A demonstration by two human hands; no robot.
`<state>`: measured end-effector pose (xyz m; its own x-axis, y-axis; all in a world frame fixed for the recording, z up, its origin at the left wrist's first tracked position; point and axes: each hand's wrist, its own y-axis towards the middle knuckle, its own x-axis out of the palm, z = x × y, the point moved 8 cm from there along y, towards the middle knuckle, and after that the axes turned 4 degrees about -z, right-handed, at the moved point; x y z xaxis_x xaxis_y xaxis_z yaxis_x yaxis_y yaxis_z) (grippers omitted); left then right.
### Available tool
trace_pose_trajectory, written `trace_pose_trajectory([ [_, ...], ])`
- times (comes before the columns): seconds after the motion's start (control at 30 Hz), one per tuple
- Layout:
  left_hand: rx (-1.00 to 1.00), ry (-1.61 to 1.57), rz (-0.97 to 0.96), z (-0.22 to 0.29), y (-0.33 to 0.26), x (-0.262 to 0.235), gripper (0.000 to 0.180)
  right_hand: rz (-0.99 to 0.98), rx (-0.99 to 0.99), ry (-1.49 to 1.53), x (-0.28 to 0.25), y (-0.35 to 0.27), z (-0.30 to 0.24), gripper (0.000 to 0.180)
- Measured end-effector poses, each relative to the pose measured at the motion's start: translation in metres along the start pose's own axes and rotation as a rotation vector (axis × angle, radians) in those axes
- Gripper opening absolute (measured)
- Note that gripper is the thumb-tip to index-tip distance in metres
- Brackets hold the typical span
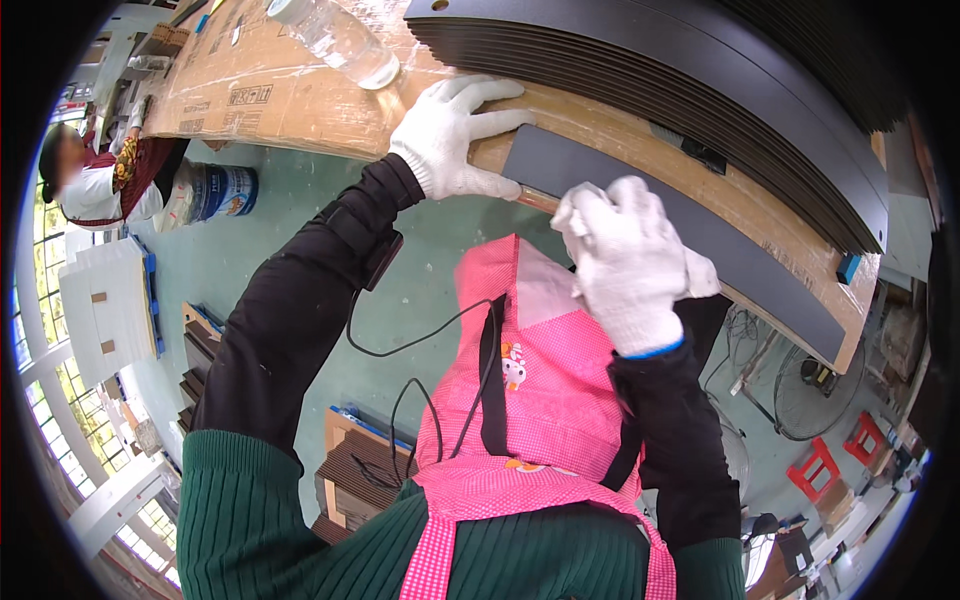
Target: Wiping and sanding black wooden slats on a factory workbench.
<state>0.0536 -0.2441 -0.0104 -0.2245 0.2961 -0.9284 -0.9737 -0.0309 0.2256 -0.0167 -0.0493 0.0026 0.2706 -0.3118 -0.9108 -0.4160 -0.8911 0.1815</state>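
Note:
A long dark grey panel (735, 245) lies along the near edge of the table. At its left end my left hand (440, 140), in a white knit glove, rests with fingers spread, the fingertips touching or right beside the panel's end. My right hand (635, 290), gloved in white too, is closed over the panel's near edge. It grips what looks like a crumpled white cloth (703, 275), whose folds stick out past the fingers. Glove and cloth are hard to tell apart in places.
Behind the panel stands a stack of long dark panels (640, 70). A clear bottle (340, 45) is on the cardboard-covered table (270, 105). A blue block (848, 268) sits at the right end. Far left, another person (110, 180) is near a blue bucket (225, 190). A fan (815, 385) stands lower right.

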Motion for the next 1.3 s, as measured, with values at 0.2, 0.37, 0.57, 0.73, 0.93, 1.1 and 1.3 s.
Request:
trace_pose_trajectory([
  [0.2, -0.031, -0.004, -0.042, -0.005, -0.015, -0.003, 0.083, -0.049, 0.026, -0.079, -0.024, -0.020, 0.015, 0.012],
  [0.37, 0.011, -0.010, 0.002, 0.005, 0.002, -0.004, 0.078, 0.002, 0.037, 0.097, -0.007, 0.000, -0.002, 0.010],
  [0.57, -0.045, 0.001, -0.094, -0.002, 0.004, 0.006, 0.086, -0.125, -0.103, -0.004, 0.031, 0.028, 0.010, 0.020],
  [0.73, -0.075, 0.035, -0.144, -0.005, -0.008, -0.001, 0.088, -0.038, 0.369, -0.216, -0.059, -0.088, 0.189, 0.023],
  [0.93, -0.050, 0.035, -0.128, -0.002, -0.004, -0.004, 0.088, 0.341, 0.844, -0.361, -0.115, -0.152, 0.232, 0.028],
  [1.1, -0.011, 0.029, -0.070, -0.001, 0.000, 0.004, 0.083, 0.145, 0.290, -0.016, -0.019, 0.013, 0.034, 0.021],
  [1.3, -0.144, -0.055, 0.090, 0.012, -0.034, -0.008, 0.082, 0.065, 0.064, 0.130, 0.015, 0.053, 0.006, 0.008],
])
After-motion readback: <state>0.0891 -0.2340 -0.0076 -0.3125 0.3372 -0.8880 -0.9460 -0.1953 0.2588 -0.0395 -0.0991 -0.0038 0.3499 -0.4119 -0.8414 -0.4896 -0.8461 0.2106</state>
